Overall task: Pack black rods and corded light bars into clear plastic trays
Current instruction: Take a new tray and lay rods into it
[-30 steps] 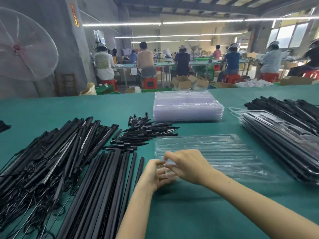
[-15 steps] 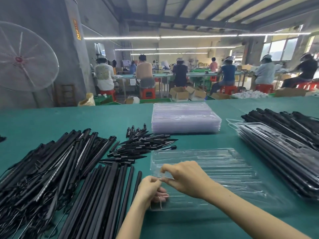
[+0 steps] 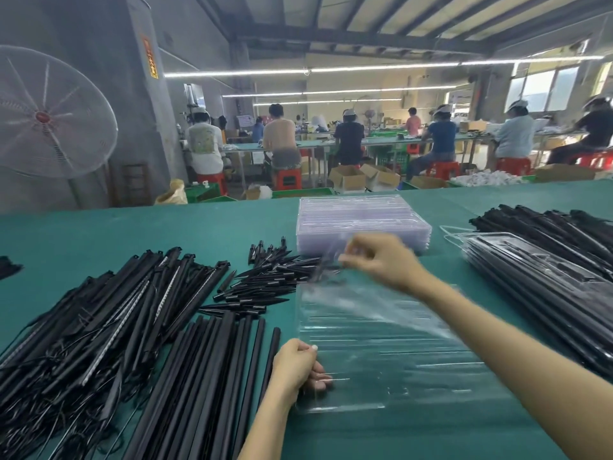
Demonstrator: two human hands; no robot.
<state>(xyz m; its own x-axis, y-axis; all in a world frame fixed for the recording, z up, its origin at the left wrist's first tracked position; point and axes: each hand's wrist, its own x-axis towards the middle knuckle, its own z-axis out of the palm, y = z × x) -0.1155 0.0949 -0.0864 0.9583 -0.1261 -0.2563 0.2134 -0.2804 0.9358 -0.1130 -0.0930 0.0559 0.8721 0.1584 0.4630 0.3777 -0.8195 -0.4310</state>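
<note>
Fingers of the left hand (image 3: pixel 293 366) pinch the near-left corner of a ribbed clear plastic tray (image 3: pixel 381 353) lying flat on green felt. Beyond that pinch, the right hand (image 3: pixel 378 260) grips a blurred clear sheet, lifted over the tray's far end. Smooth black rods (image 3: pixel 205 376) lie just left of the pinch.

**Workshop surroundings beyond the packing**

Green tabletop (image 3: pixel 99 234) spread across the lower frame. Large white fan (image 3: pixel 49 117) standing at 10 o'clock beside a grey pillar (image 3: pixel 146 127). Seated workers (image 3: pixel 280 137) along far benches at 12 o'clock, on red stools (image 3: pixel 288 179). Open cardboard boxes (image 3: pixel 365 177) on the floor behind. Long tube lights (image 3: pixel 365 67) overhead; windows (image 3: pixel 544 88) at 2 o'clock.
</note>
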